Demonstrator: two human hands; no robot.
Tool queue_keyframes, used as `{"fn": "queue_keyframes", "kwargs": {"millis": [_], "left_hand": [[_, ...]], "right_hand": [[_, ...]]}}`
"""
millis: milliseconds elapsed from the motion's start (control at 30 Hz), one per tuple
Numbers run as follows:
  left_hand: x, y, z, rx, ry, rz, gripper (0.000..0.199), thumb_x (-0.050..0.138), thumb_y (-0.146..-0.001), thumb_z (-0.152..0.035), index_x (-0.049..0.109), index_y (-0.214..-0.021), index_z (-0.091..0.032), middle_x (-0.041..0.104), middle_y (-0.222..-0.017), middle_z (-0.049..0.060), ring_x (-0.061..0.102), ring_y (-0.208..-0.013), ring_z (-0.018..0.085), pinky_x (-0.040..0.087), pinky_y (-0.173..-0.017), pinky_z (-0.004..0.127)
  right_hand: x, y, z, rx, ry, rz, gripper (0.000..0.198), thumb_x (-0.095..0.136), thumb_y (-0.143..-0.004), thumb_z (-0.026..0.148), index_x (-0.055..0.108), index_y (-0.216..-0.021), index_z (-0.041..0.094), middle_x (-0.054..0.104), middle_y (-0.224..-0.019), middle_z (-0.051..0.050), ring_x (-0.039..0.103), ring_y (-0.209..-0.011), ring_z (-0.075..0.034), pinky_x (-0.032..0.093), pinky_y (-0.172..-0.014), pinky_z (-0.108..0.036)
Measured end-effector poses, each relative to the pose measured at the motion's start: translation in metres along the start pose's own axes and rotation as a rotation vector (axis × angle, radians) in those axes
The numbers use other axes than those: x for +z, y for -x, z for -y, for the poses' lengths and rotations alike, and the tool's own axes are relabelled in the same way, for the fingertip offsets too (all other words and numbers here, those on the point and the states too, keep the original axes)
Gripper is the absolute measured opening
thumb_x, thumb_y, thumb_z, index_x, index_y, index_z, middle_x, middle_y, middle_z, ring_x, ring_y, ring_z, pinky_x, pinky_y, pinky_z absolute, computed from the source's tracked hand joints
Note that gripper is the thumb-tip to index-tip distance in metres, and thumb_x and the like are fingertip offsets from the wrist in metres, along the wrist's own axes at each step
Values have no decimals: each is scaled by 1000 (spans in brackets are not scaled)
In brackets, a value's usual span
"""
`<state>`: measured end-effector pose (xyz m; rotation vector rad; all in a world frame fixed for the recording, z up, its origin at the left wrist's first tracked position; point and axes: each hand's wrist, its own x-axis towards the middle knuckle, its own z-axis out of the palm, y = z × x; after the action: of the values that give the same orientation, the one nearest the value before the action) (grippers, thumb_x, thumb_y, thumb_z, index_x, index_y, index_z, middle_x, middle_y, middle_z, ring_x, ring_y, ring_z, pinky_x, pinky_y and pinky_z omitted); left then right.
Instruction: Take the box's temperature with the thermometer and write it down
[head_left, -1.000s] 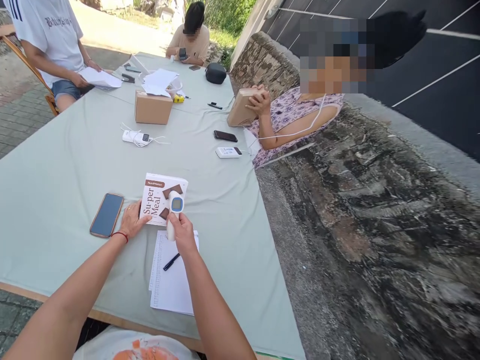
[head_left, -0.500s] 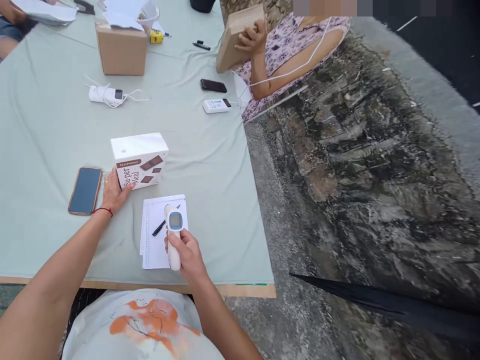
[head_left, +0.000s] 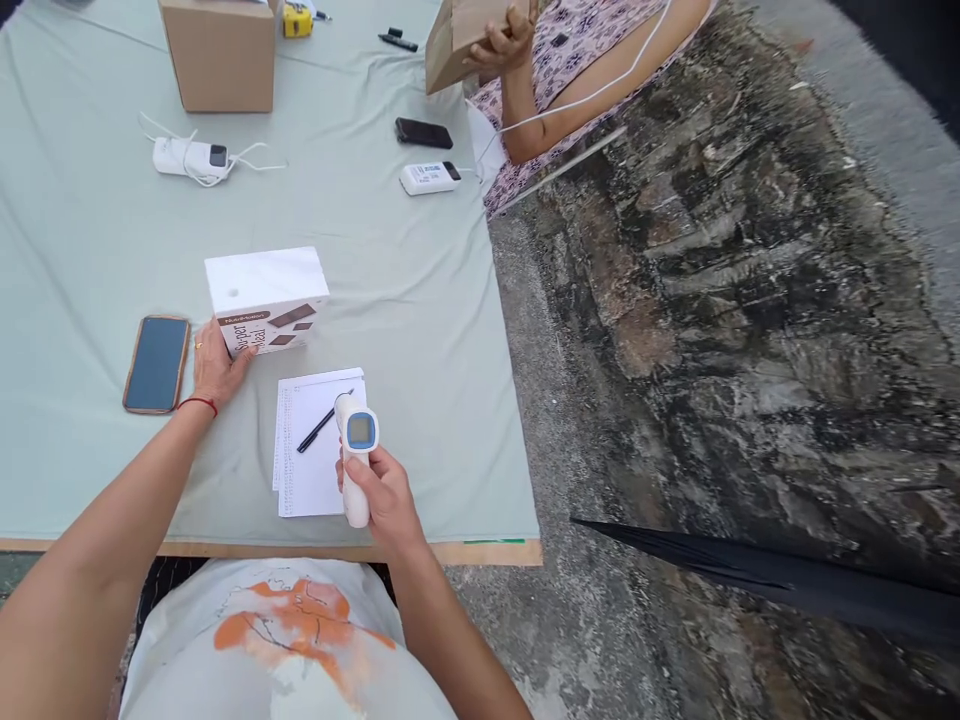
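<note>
My left hand [head_left: 219, 362] grips the near left lower corner of a white-topped box [head_left: 268, 280], which stands upright on the cloth and has brown bars printed on its front. Wrapped around the handle of a white infrared thermometer [head_left: 357, 490] is my right hand [head_left: 388, 500]; the blue-framed screen faces me. Under and beside the thermometer lie sheets of paper [head_left: 319, 490], with a black pen [head_left: 316, 428] resting aslant on them. To the left of my left hand, a phone [head_left: 156, 364] in a brown case lies face up.
A brown cardboard box [head_left: 217, 60] and a yellow tape measure [head_left: 297, 20] are at the back. White cable-wrapped device [head_left: 191, 158], dark phone [head_left: 424, 133], white power bank [head_left: 430, 178] and black marker [head_left: 397, 40] lie farther off. Another person's hand [head_left: 504, 42] holds a carton at the right.
The view has tilted down, so the table's things sit higher in it. The thermometer has shifted slightly right relative to the papers. Both hands keep their holds.
</note>
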<state>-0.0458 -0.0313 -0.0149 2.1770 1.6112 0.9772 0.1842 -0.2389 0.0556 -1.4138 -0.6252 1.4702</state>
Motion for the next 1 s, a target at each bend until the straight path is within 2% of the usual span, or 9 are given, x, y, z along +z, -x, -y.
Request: {"fn": "queue_keyframes", "kwargs": {"millis": [167, 267, 400, 500, 567, 633, 800, 900, 1000], "left_hand": [[1, 10, -3, -172, 13, -115, 40, 66, -80, -46, 46, -101, -18, 54, -105, 13, 51, -104, 30, 43, -94, 50], [0, 29, -15, -259, 6, -161, 20, 60, -81, -30, 44, -85, -20, 52, -91, 8, 51, -91, 26, 46, -84, 45], [2, 50, -36, -13, 26, 69, 8, 56, -83, -25, 51, -83, -19, 57, -91, 7, 53, -91, 23, 46, -85, 41], [7, 55, -46, 148, 34, 232, 13, 56, -86, -27, 59, -95, -18, 60, -104, 10, 54, -101, 25, 45, -91, 43], [10, 54, -48, 178, 4, 287, 16, 55, -87, -28, 61, -99, -18, 60, -109, 11, 54, -106, 26, 43, -94, 44], [11, 54, -50, 173, -45, 322, 18, 55, -87, -28, 62, -101, -19, 60, -111, 11, 53, -109, 27, 42, -97, 46], [8, 53, -56, 179, -102, 382, 20, 57, -86, -28, 63, -103, -19, 59, -113, 11, 53, -113, 27, 40, -100, 46], [6, 51, -59, 181, -117, 396, 20, 58, -86, -27, 62, -104, -19, 59, -113, 11, 52, -113, 27, 39, -101, 45], [5, 47, -60, 172, -117, 392, 19, 59, -86, -26, 61, -104, -19, 59, -113, 10, 53, -112, 26, 37, -104, 45]], "right_hand": [[-47, -40, -24, -203, 679, -451, 65, 62, -68, 66, 63, -112, 18, 60, -103, -11, 56, -96, -27, 46, -82, -40], [-81, -58, -41, -199, 975, -550, 66, 54, -75, 67, 61, -120, 19, 57, -110, -13, 56, -103, -29, 47, -81, -41], [-106, -64, -50, -271, 1122, -540, 64, 54, -80, 63, 58, -125, 17, 54, -113, -15, 55, -106, -31, 47, -83, -43], [-96, -64, -46, -502, 1162, -635, 60, 57, -83, 57, 57, -126, 15, 53, -115, -18, 52, -107, -32, 44, -90, -49], [-79, -65, -41, -673, 1136, -560, 43, 53, -91, 47, 62, -121, 18, 55, -110, -16, 54, -104, -29, 45, -90, -46], [-59, -70, -39, -766, 1118, -340, 32, 45, -96, 36, 66, -115, 20, 58, -101, -12, 56, -96, -24, 47, -84, -39], [-36, -98, -36, -764, 1306, -43, 37, 37, -94, 17, 70, -110, 22, 59, -91, -9, 52, -78, -20, 37, -60, -29], [-39, -112, -26, -756, 1350, 122, 32, 39, -91, 13, 70, -94, 21, 60, -86, -9, 50, -76, -20, 35, -62, -30], [-42, -114, -13, -766, 1201, 203, 19, 44, -91, 20, 63, -86, 19, 59, -82, -9, 51, -75, -20, 38, -67, -32]]}}
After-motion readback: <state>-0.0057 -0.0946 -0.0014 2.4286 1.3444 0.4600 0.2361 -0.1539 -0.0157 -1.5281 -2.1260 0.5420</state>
